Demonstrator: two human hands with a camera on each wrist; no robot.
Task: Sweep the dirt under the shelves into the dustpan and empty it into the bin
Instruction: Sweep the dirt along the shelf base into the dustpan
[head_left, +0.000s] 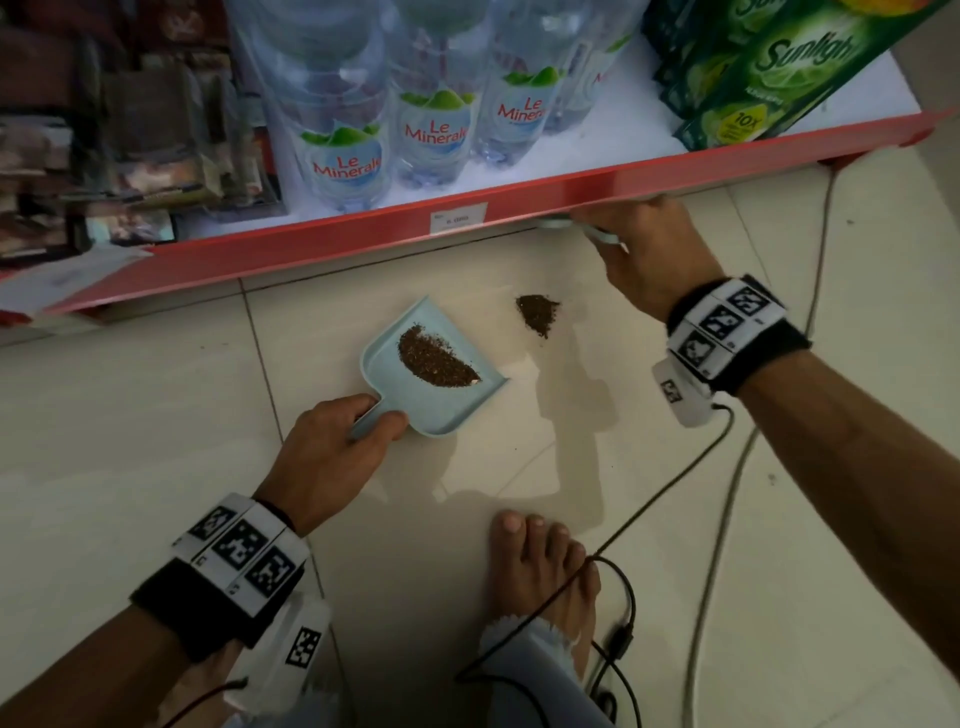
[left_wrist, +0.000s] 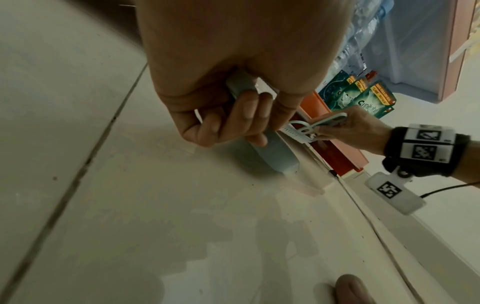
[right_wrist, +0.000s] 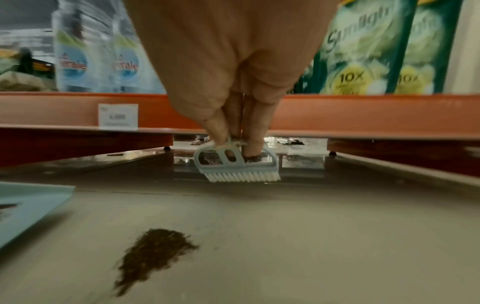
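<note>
A pale blue dustpan (head_left: 447, 400) lies flat on the tiled floor with a crescent of brown dirt (head_left: 436, 358) in it. My left hand (head_left: 337, 441) grips its short handle (left_wrist: 262, 144). A second small heap of dirt (head_left: 537, 312) lies on the floor to the dustpan's right, also seen in the right wrist view (right_wrist: 153, 255). My right hand (head_left: 644, 249) pinches a small pale blue hand brush (right_wrist: 239, 166) with white bristles, held just above the floor at the red shelf's front edge (head_left: 519, 202), beyond the loose heap.
The red shelf carries water bottles (head_left: 343, 135) and green detergent packs (head_left: 769, 67). A low gap (right_wrist: 298, 148) runs under it. My bare foot (head_left: 545, 566) stands near the bottom, with cables (head_left: 675, 483) trailing over the tiles on the right.
</note>
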